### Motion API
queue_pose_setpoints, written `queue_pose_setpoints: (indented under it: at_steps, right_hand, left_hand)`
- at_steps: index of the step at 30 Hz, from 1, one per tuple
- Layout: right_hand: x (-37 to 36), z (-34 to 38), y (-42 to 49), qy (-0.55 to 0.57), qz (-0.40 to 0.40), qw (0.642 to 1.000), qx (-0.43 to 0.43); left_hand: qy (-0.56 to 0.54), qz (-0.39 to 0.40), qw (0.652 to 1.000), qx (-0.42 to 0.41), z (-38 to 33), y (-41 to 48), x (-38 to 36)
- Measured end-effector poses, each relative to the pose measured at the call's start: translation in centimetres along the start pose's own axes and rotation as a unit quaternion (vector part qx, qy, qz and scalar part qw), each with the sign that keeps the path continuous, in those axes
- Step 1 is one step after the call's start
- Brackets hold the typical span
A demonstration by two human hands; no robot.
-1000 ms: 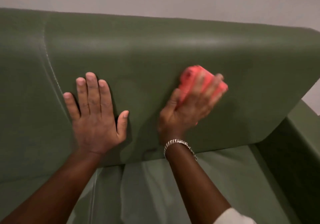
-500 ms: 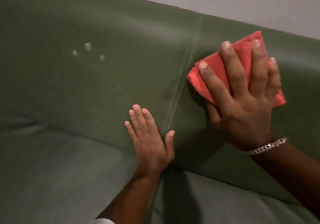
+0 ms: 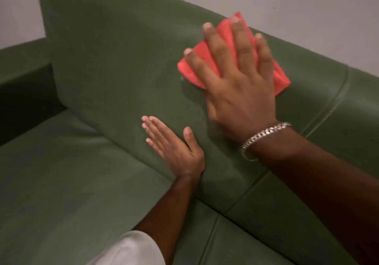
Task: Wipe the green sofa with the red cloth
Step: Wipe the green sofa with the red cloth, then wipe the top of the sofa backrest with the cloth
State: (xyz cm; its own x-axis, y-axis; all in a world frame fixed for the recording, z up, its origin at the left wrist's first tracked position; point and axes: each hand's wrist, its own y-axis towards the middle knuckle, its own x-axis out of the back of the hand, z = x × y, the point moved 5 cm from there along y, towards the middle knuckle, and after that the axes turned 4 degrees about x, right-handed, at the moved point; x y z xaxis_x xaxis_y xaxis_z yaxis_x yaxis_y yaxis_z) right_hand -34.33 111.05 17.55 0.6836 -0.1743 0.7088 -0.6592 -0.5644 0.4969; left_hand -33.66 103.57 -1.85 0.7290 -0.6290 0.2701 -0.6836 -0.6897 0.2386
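The green sofa [image 3: 106, 63] fills the view, its backrest running from upper left to right, the seat below. A folded red cloth [image 3: 225, 39] lies flat on the upper backrest, near the top edge. My right hand [image 3: 238, 84] presses down on the cloth with fingers spread over it; a silver bracelet circles that wrist. My left hand [image 3: 174, 145] rests flat and open against the lower backrest, just above the seat, holding nothing. A damp sheen shows on the leather just left of the cloth.
A pale wall [image 3: 287, 2] rises behind the backrest. The sofa's left armrest [image 3: 22, 59] sits at the far left. A stitched seam [image 3: 340, 92] runs down the backrest right of the cloth. Seat cushions [image 3: 61, 182] spread below.
The view has swung left along the sofa. My right hand has gone from gripping the bunched cloth to pressing it flat, high on the backrest. My left hand stays flat on the lower backrest.
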Motion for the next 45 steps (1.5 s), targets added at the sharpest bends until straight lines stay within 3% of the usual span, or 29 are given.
queue_pose_setpoints:
  at_steps: [3, 4, 8, 10, 13, 15, 17, 19, 22, 24, 27, 30, 34, 36, 39, 41, 45]
  right_hand:
    - [-1.5, 2.6, -2.1, -0.025, 0.034, 0.987, 0.155]
    - [-1.6, 2.2, -3.5, -0.037, 0.033, 0.984, 0.171]
    - [-1.2, 1.0, -0.5, -0.057, -0.035, 0.997, 0.035]
    - [-1.7, 3.8, 2.3, -0.040, -0.052, 0.997, 0.028]
    - [-3.4, 6.5, -1.3, -0.054, -0.019, 0.976, 0.210]
    - [-3.1, 4.8, -5.0, -0.061, 0.022, 0.963, 0.261]
    - [-2.1, 3.5, -7.5, -0.038, 0.076, 0.962, 0.260]
    - [0.2, 4.0, -7.2, 0.018, 0.130, 0.967, 0.217]
    - [3.8, 7.8, -4.0, 0.204, 0.176, 0.963, 0.016]
    - [6.6, 12.2, -0.9, 0.356, 0.167, 0.916, -0.078]
    - [11.0, 18.1, 3.4, 0.523, 0.104, 0.824, -0.193]
    - [14.7, 23.0, 7.9, 0.657, 0.097, 0.707, -0.241]
    - [17.4, 28.6, 14.5, 0.736, 0.032, 0.620, -0.271]
    - [18.1, 33.2, 18.3, 0.763, 0.053, 0.574, -0.293]
    - [18.1, 41.6, 23.1, 0.797, 0.114, 0.478, -0.350]
    - [17.9, 48.9, 26.2, 0.792, 0.141, 0.470, -0.364]
    - [16.5, 65.2, 30.9, 0.793, 0.200, 0.464, -0.340]
  left_hand:
    - [0.008, 0.004, 1.000, 0.016, 1.4, 2.4, 0.8]
    - [0.016, 0.010, 1.000, 0.009, 2.0, 3.4, 1.2]
    - [0.057, 0.024, 0.998, -0.027, 4.9, 8.1, 2.9]
    - [0.083, 0.054, 0.994, -0.055, 6.0, 8.8, 3.7]
    - [0.094, 0.121, 0.987, -0.042, 7.1, 9.3, 5.5]
    - [0.067, 0.176, 0.981, 0.048, 7.4, 10.3, 6.8]
    - [-0.013, 0.277, 0.941, 0.193, 7.1, 10.8, 7.9]
    - [-0.101, 0.370, 0.874, 0.298, 5.6, 11.1, 9.9]
    - [-0.224, 0.483, 0.751, 0.390, 1.3, 8.9, 14.4]
    - [-0.281, 0.498, 0.701, 0.427, -1.4, 8.6, 18.3]
    - [-0.386, 0.438, 0.677, 0.448, -4.3, 11.6, 24.7]
    - [-0.460, 0.385, 0.690, 0.404, -6.3, 16.9, 32.2]
    - [-0.433, 0.332, 0.773, 0.323, -5.6, 24.4, 40.6]
    - [-0.423, 0.294, 0.798, 0.313, -3.9, 28.3, 44.9]
    - [-0.422, 0.244, 0.810, 0.326, 0.5, 33.6, 51.4]
    - [-0.412, 0.213, 0.816, 0.345, 5.6, 37.5, 56.8]
    - [-0.286, 0.089, 0.876, 0.377, 17.8, 43.5, 67.9]
